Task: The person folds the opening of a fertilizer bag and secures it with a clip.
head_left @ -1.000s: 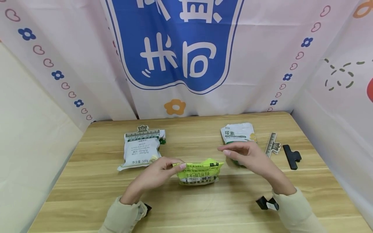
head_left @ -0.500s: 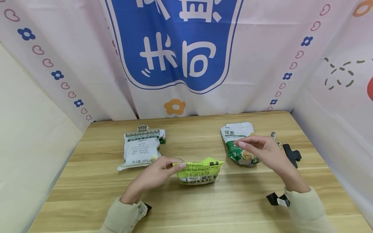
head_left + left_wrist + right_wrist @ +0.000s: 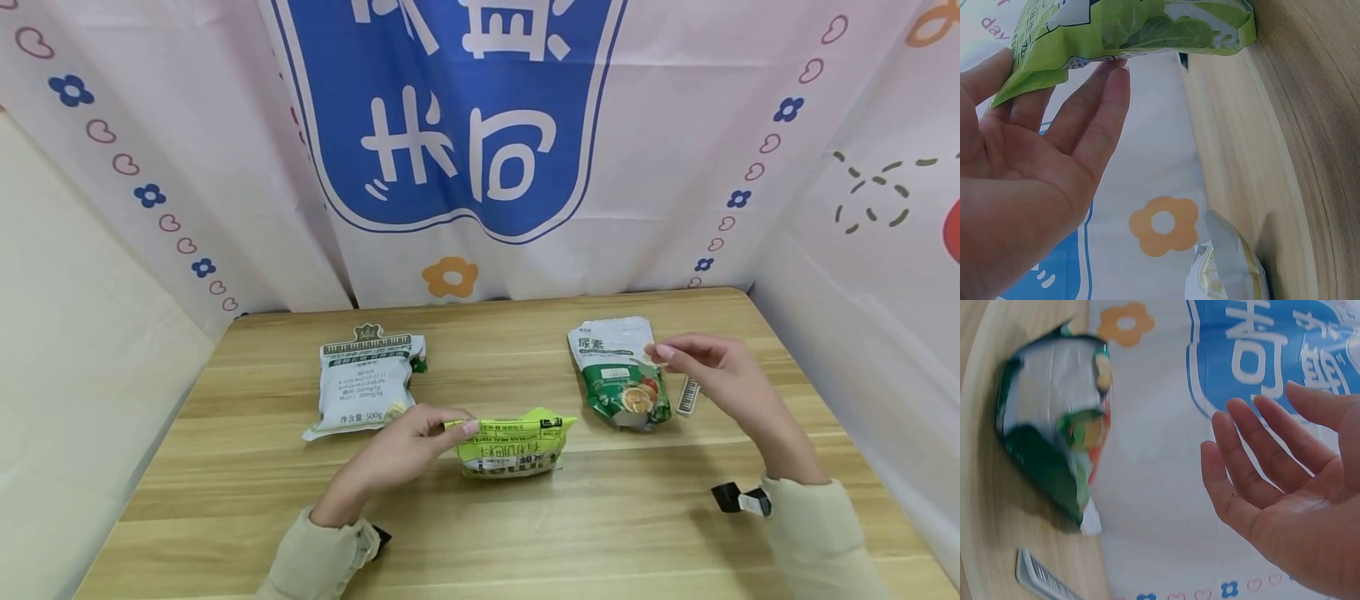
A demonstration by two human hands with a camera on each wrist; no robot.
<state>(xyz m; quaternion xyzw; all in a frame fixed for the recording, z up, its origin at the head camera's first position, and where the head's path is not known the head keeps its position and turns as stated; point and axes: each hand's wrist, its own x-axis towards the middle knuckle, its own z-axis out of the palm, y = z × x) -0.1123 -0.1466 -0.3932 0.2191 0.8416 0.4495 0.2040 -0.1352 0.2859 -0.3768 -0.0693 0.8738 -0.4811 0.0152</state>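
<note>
In the head view, the left hand [image 3: 408,446] pinches the upper edge of a lime-green soybean meal fertilizer bag [image 3: 517,454] on the desk [image 3: 525,542]. Beyond that bag, to its left, lies a white 500g bag [image 3: 363,392] with a piano-keyboard clip [image 3: 367,343] across its top; beyond it to the right are a green-and-white urea bag [image 3: 615,375], the right hand [image 3: 720,371] and a partly hidden second keyboard clip [image 3: 687,396]. The left wrist view shows the lime-green bag's corner between thumb [image 3: 988,78] and fingers [image 3: 1032,109]. In the right wrist view, the right hand's fingers are slightly spread and hold nothing.
</note>
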